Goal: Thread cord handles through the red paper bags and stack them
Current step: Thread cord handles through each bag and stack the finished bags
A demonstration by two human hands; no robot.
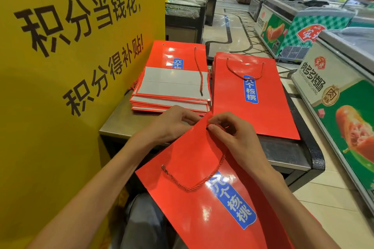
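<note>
Yellow wall (60, 86) with big black writing stands on the left, right beside a grey metal table (119, 125). Long freezer chests (334, 90) with food pictures run along the right side of the shop floor.

Two piles sit on the table, side by side. The left pile of red paper bags (172, 86) is thick, and its top bag shows a grey flap with one loose red cord (199, 70) lying across it. The right pile (253, 96) is thin, and its top bag has a cord handle (244, 70) looped through both holes.

One more red paper bag (202, 198) with a blue label lies tilted over the person's lap, nearer than the table. Its cord (192, 184) is fixed in the left hole and curves up to the top corner.

The left hand (172, 123) pinches that top corner of the bag. The right hand (232, 137) pinches the cord's end at the same corner.
</note>
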